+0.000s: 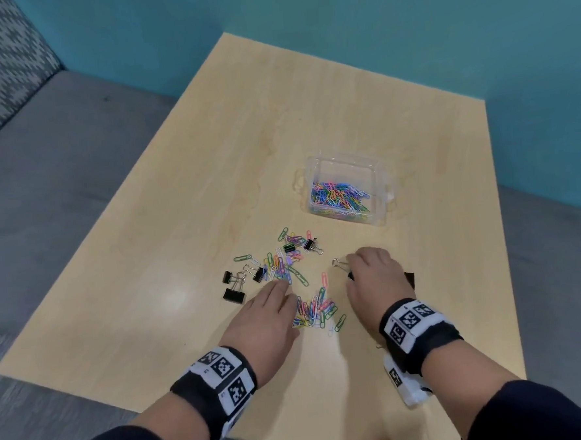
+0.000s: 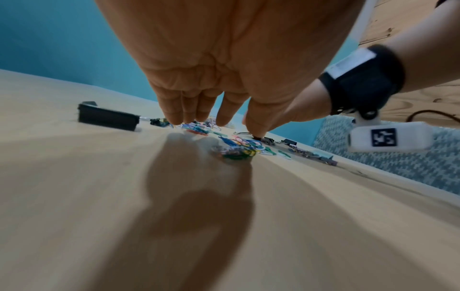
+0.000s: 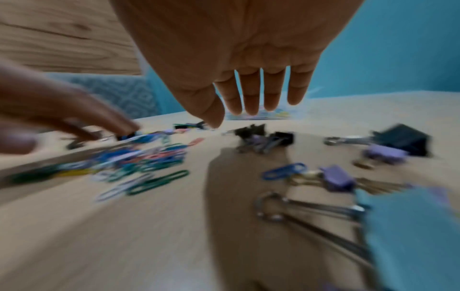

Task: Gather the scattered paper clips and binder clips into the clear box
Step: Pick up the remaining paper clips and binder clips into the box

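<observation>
Because the paper clips [image 1: 313,308] are light, thin and slippery on the smooth table [image 1: 344,114], they are judged easier to rake into a heap than to pinch singly. They lie between both hands, well short of the clear box [image 1: 343,191]. Binder clips [image 1: 233,286] are stiffer; take them by the body or wire loops. The left hand [image 1: 264,318] lies flat, fingers extended. The right hand [image 1: 374,276] covers a binder clip [image 1: 340,263]; its grip cannot be determined.

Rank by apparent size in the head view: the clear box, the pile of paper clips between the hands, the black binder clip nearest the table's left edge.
1. clear box
2. pile of paper clips
3. black binder clip
</observation>
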Action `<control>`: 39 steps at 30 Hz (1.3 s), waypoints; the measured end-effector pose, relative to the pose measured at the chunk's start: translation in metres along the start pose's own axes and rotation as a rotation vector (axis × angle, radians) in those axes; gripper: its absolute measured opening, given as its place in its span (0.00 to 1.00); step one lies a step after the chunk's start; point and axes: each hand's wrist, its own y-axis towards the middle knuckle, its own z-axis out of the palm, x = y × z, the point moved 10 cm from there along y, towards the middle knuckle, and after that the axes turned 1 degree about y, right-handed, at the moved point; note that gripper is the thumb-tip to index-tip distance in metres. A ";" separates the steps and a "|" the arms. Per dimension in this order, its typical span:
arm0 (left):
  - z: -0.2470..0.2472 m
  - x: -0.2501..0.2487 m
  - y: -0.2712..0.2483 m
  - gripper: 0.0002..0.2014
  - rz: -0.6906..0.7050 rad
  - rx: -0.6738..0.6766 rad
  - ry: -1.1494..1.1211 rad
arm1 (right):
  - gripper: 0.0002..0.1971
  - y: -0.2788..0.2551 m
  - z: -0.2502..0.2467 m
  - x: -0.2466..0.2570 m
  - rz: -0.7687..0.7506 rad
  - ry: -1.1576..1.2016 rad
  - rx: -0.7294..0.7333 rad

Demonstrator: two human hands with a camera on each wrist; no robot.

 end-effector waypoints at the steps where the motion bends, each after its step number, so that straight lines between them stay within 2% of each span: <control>1: -0.001 0.000 0.006 0.28 -0.025 0.005 -0.001 | 0.21 -0.002 0.003 0.020 -0.110 0.009 0.010; 3: 0.000 0.003 0.017 0.30 -0.071 0.027 0.011 | 0.27 -0.008 0.010 0.057 -0.297 0.009 0.060; 6: 0.003 0.010 0.023 0.31 -0.122 0.045 0.048 | 0.30 -0.006 0.017 0.090 -0.403 0.012 0.137; 11: 0.011 0.016 0.016 0.30 -0.079 0.044 0.066 | 0.34 0.010 0.019 0.095 -0.378 0.058 0.154; 14: 0.012 0.015 0.011 0.26 -0.032 0.023 0.035 | 0.34 0.006 0.024 0.090 -0.360 0.040 0.166; 19: -0.003 0.022 0.026 0.25 -0.072 -0.063 0.005 | 0.31 -0.013 0.031 0.088 -0.365 -0.023 0.177; 24: 0.007 0.022 0.046 0.29 -0.003 0.071 0.230 | 0.28 -0.026 0.037 0.094 -0.367 -0.024 0.201; 26: 0.011 0.020 0.041 0.31 0.008 0.084 0.254 | 0.28 -0.031 0.038 0.095 -0.369 -0.024 0.213; 29: 0.018 0.015 0.024 0.34 0.006 0.096 0.156 | 0.27 -0.038 0.034 0.094 -0.378 0.008 0.219; 32: 0.015 0.018 -0.001 0.30 -0.028 0.063 0.063 | 0.26 -0.043 0.031 0.092 -0.376 0.014 0.217; 39: 0.002 0.036 -0.030 0.28 -0.077 -0.009 0.132 | 0.22 -0.038 0.030 0.113 -0.439 0.018 0.174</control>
